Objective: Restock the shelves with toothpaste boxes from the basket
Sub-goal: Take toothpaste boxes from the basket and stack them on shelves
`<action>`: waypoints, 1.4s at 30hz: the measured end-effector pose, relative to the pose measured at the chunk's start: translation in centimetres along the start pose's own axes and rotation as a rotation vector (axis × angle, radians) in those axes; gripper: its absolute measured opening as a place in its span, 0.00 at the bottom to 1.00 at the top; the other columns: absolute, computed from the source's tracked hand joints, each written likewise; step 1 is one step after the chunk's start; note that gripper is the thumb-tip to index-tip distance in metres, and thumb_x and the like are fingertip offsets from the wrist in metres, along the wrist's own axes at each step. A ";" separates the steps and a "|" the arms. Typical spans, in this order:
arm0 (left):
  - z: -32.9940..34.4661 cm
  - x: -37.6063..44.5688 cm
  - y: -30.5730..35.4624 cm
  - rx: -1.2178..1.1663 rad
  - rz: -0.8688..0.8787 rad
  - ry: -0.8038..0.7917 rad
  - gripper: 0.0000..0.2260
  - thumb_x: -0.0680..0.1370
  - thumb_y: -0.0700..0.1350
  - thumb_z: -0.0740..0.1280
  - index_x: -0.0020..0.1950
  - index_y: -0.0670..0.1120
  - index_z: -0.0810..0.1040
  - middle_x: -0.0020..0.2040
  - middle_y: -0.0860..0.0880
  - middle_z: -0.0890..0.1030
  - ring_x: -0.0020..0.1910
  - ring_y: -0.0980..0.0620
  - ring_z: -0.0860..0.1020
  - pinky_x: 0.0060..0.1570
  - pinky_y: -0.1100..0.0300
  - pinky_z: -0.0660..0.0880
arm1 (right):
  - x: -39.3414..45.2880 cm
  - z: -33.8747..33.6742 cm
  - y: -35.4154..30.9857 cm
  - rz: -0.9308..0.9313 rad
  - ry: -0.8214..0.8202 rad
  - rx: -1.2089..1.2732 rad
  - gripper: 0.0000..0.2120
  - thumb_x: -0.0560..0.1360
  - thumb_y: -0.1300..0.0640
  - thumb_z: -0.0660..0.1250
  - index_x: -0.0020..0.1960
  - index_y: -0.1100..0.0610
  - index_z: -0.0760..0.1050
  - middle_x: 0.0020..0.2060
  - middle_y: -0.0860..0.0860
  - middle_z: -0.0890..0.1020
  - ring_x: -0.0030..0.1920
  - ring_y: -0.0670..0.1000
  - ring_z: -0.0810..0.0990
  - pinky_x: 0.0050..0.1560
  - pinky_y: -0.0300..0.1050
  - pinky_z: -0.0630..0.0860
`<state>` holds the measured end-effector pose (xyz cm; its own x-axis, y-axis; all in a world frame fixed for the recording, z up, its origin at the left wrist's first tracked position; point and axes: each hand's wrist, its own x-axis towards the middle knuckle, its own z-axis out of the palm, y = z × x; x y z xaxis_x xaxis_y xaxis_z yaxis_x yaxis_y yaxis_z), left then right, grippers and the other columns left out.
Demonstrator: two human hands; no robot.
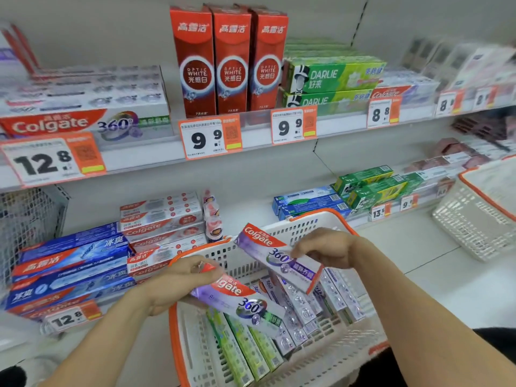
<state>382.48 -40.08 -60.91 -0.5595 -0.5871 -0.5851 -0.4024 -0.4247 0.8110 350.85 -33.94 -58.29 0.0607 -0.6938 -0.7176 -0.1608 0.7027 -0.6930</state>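
Lifting two purple Colgate 360 boxes above basket (pixel 201 344): left hand (pixel 178 280) gripping one box (pixel 240 303), right hand (pixel 326 247) pinching another (pixel 276 255). Many boxes (pixel 293 317) lying inside basket; restocking far from finished, shelves (pixel 251 146) behind basket partly filled.
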 end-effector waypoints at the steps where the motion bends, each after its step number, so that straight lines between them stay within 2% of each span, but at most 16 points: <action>1: 0.1 -0.2 0.3 -0.032 0.016 0.002 0.42 0.53 0.65 0.81 0.61 0.47 0.78 0.53 0.46 0.86 0.52 0.47 0.84 0.46 0.51 0.82 | -0.3 0.4 -0.4 -0.039 -0.034 0.029 0.25 0.63 0.61 0.76 0.59 0.67 0.79 0.55 0.64 0.83 0.53 0.58 0.82 0.60 0.54 0.75; 4: 0.6 -0.6 1.1 -0.122 0.061 0.040 0.46 0.50 0.68 0.81 0.62 0.45 0.79 0.55 0.41 0.85 0.57 0.39 0.82 0.54 0.43 0.80 | -0.8 1.6 -1.2 -0.150 -0.103 0.104 0.20 0.70 0.70 0.72 0.61 0.63 0.80 0.55 0.61 0.83 0.54 0.53 0.83 0.65 0.47 0.74; 7: 1.0 -1.5 2.3 -0.147 0.066 0.062 0.39 0.58 0.66 0.80 0.60 0.42 0.81 0.55 0.39 0.84 0.57 0.36 0.81 0.60 0.39 0.75 | -1.1 2.1 -1.8 -0.223 -0.134 0.151 0.15 0.72 0.72 0.69 0.54 0.59 0.85 0.50 0.57 0.86 0.49 0.49 0.84 0.58 0.39 0.78; 10: 1.2 -2.4 3.4 -0.136 0.070 0.125 0.27 0.70 0.58 0.72 0.61 0.42 0.80 0.53 0.40 0.85 0.55 0.37 0.82 0.57 0.38 0.76 | -1.4 2.1 -2.4 -0.251 -0.118 0.200 0.16 0.67 0.67 0.73 0.54 0.59 0.85 0.51 0.59 0.85 0.49 0.52 0.85 0.56 0.43 0.80; 13: 0.9 -3.2 4.7 -0.149 0.084 0.168 0.24 0.72 0.57 0.68 0.63 0.44 0.79 0.52 0.41 0.85 0.48 0.42 0.84 0.45 0.46 0.81 | -1.6 2.6 -3.2 -0.308 -0.083 0.217 0.15 0.64 0.64 0.75 0.50 0.57 0.86 0.47 0.58 0.86 0.44 0.51 0.85 0.47 0.41 0.82; 16: 0.0 -4.4 6.3 -0.176 0.112 0.212 0.22 0.74 0.59 0.65 0.60 0.45 0.80 0.52 0.40 0.86 0.45 0.43 0.85 0.46 0.45 0.79 | -2.0 3.5 -4.7 -0.404 -0.084 0.213 0.13 0.64 0.62 0.74 0.48 0.54 0.87 0.47 0.57 0.86 0.44 0.50 0.85 0.48 0.41 0.82; 18: -1.0 -5.5 7.7 -0.149 0.146 0.249 0.23 0.73 0.60 0.66 0.58 0.45 0.82 0.50 0.40 0.86 0.41 0.45 0.85 0.44 0.47 0.79 | -2.3 4.2 -5.6 -0.471 -0.088 0.208 0.15 0.65 0.61 0.75 0.51 0.55 0.86 0.51 0.60 0.85 0.49 0.54 0.84 0.55 0.46 0.81; 21: -2.6 -7.8 9.7 -0.095 0.192 0.279 0.32 0.63 0.67 0.75 0.54 0.44 0.84 0.48 0.40 0.86 0.41 0.43 0.85 0.40 0.47 0.82 | -3.0 6.0 -7.1 -0.563 -0.067 0.231 0.16 0.65 0.63 0.76 0.52 0.57 0.85 0.51 0.60 0.85 0.48 0.54 0.85 0.53 0.46 0.82; 23: -3.7 -9.4 10.7 -0.061 0.236 0.314 0.28 0.67 0.63 0.75 0.55 0.43 0.83 0.49 0.39 0.86 0.42 0.42 0.84 0.41 0.45 0.81 | -3.8 7.4 -8.3 -0.629 0.006 0.179 0.15 0.67 0.66 0.76 0.53 0.60 0.84 0.49 0.58 0.86 0.46 0.52 0.86 0.49 0.42 0.82; 26: -5.3 -11.6 11.0 -0.088 0.313 0.341 0.20 0.71 0.58 0.70 0.53 0.44 0.84 0.49 0.40 0.86 0.41 0.43 0.85 0.39 0.46 0.82 | -5.1 9.3 -10.3 -0.713 0.127 0.120 0.12 0.70 0.65 0.75 0.53 0.61 0.84 0.45 0.55 0.87 0.44 0.49 0.86 0.48 0.39 0.81; 29: -7.2 -13.2 10.4 -0.145 0.358 0.323 0.27 0.61 0.65 0.77 0.50 0.47 0.86 0.50 0.40 0.86 0.44 0.44 0.85 0.38 0.47 0.84 | -6.5 11.1 -12.6 -0.813 0.225 0.106 0.09 0.70 0.63 0.75 0.50 0.59 0.85 0.43 0.52 0.87 0.43 0.45 0.85 0.45 0.36 0.79; 31: -8.8 -14.1 10.2 -0.151 0.362 0.335 0.26 0.64 0.66 0.75 0.49 0.47 0.87 0.50 0.39 0.86 0.45 0.44 0.85 0.40 0.48 0.83 | -7.3 12.1 -14.2 -0.896 0.305 0.032 0.07 0.71 0.63 0.75 0.49 0.56 0.86 0.43 0.48 0.87 0.45 0.43 0.85 0.46 0.33 0.78; 33: -10.6 -15.1 10.0 -0.141 0.371 0.324 0.33 0.58 0.69 0.77 0.50 0.44 0.86 0.51 0.38 0.85 0.47 0.42 0.85 0.44 0.50 0.83 | -8.0 13.2 -16.0 -1.000 0.389 -0.063 0.07 0.71 0.62 0.75 0.48 0.54 0.86 0.44 0.45 0.87 0.47 0.42 0.85 0.49 0.34 0.78; 35: -12.2 -16.2 9.6 -0.185 0.394 0.314 0.35 0.57 0.67 0.78 0.51 0.41 0.85 0.51 0.36 0.85 0.48 0.41 0.85 0.46 0.51 0.83 | -8.5 14.6 -18.4 -1.124 0.450 -0.143 0.08 0.71 0.61 0.76 0.48 0.53 0.86 0.44 0.42 0.87 0.47 0.40 0.85 0.49 0.33 0.78; 39: -14.4 -17.8 9.2 -0.303 0.458 0.402 0.28 0.63 0.63 0.78 0.46 0.38 0.86 0.46 0.36 0.85 0.38 0.47 0.84 0.36 0.54 0.83 | -8.2 18.7 -25.8 -1.310 0.451 -0.275 0.09 0.72 0.61 0.76 0.51 0.56 0.85 0.44 0.42 0.87 0.45 0.37 0.84 0.48 0.31 0.76; 42: -15.3 -18.5 9.1 -0.373 0.519 0.433 0.23 0.68 0.57 0.71 0.46 0.37 0.85 0.45 0.35 0.85 0.37 0.46 0.84 0.35 0.53 0.83 | -5.8 22.4 -31.9 -1.387 0.376 -0.366 0.08 0.72 0.62 0.76 0.51 0.58 0.85 0.40 0.40 0.86 0.42 0.36 0.83 0.46 0.31 0.76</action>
<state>400.25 -43.64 -42.72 -0.2453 -0.9593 -0.1402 0.1481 -0.1800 0.9725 377.74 -48.78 -33.56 0.1267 -0.8006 0.5856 -0.4258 -0.5771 -0.6969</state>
